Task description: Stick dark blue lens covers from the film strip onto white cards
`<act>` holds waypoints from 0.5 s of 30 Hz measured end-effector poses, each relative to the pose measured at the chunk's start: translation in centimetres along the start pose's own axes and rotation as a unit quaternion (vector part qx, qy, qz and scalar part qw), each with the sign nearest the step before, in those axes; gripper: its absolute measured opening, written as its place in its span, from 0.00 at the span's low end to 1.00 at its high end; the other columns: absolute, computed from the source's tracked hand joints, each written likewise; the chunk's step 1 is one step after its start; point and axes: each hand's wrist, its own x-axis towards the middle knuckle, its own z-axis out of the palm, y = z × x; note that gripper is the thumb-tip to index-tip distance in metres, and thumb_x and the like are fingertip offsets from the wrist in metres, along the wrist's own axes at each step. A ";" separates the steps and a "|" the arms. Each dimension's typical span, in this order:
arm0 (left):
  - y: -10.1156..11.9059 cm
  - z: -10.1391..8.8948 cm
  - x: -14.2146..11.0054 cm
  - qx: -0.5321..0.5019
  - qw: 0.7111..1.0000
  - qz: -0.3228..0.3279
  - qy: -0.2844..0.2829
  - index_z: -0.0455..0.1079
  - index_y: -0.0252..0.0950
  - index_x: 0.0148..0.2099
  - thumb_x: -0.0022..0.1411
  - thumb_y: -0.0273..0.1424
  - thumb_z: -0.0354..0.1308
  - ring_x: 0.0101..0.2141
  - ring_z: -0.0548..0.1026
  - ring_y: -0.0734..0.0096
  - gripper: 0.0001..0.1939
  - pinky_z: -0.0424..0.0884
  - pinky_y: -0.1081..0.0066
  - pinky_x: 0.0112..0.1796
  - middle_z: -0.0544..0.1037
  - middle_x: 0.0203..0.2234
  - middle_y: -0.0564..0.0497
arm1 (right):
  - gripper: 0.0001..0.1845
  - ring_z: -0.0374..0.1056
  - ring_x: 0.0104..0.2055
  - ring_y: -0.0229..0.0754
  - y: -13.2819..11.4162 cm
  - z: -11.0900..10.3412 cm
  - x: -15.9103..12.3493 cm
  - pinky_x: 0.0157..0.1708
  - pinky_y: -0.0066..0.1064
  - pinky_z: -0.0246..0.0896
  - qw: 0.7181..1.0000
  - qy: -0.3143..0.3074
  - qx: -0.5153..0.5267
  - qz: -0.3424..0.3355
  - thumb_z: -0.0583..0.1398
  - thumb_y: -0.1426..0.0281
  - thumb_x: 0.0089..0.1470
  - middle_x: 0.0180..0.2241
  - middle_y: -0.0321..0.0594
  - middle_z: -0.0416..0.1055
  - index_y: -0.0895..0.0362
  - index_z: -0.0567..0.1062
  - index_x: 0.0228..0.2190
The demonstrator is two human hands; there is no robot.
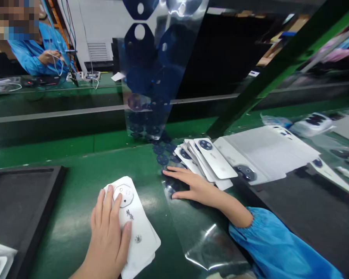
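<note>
My left hand (109, 228) lies over a small stack of white phone back covers (144, 240) on the green bench. Its fingers are stretched out, with the tips on and beside the top cover's round camera area. My right hand (196, 188) reaches across a clear plastic sheet (197, 236) that carries dark round pieces (162, 159) at its far end. The fingers of this hand are spread and hold nothing that I can see. Just beyond it, more white phone back covers (216, 161) with dark round camera areas lie in an overlapping pile.
A black tray (54, 193) sits at the left, with white covers at its near corner. Another clear sheet with dark shapes (139, 50) hangs ahead. A green post (267, 73) slants across the right. Across the bench, a person in blue (50, 48) works.
</note>
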 end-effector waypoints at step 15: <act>0.3 -0.2 -0.2 -0.006 1.000 0.019 0.001 0.43 0.28 0.69 0.74 0.33 0.39 0.67 0.36 0.42 0.26 0.48 0.46 0.60 0.38 0.68 0.35 | 0.11 0.71 0.46 0.47 0.9 2.1 0.1 0.48 0.39 0.67 0.974 0.158 -0.097 -0.126 0.57 0.59 0.66 0.40 0.43 0.74 0.52 0.74 0.42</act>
